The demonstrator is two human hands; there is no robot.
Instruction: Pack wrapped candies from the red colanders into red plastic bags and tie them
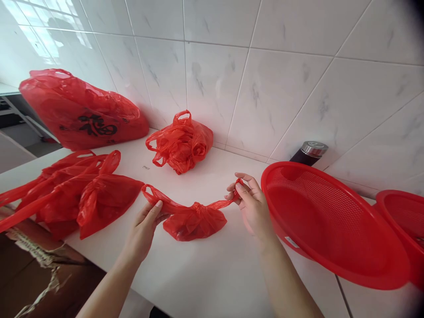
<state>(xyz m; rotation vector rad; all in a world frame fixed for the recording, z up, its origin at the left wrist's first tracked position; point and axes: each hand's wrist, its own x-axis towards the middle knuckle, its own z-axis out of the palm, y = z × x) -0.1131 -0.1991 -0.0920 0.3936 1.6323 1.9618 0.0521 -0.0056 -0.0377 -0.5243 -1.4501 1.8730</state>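
Note:
A small red plastic bag [195, 224], knotted at its top, is in front of me just over the white table [212, 274]. Its two handles are drawn out to either side. My left hand [147, 221] pinches the left handle between thumb and fingers, with the loop's end sticking out above. The twisted right handle is gripped by my right hand [250, 201], thumb against the fingers. The bag's contents are only a darker shape through the plastic. Close to my left hand lies a group of tied red plastic bags [106, 198].
A bundled red bag [185, 145] sits near the tiled wall [215, 79]. Left of it stands a large red bag [89, 119] with black lettering. Red baskets [318, 229] and a dark silver-capped bottle [309, 152] are at right. A cardboard box [59, 282] is lower left.

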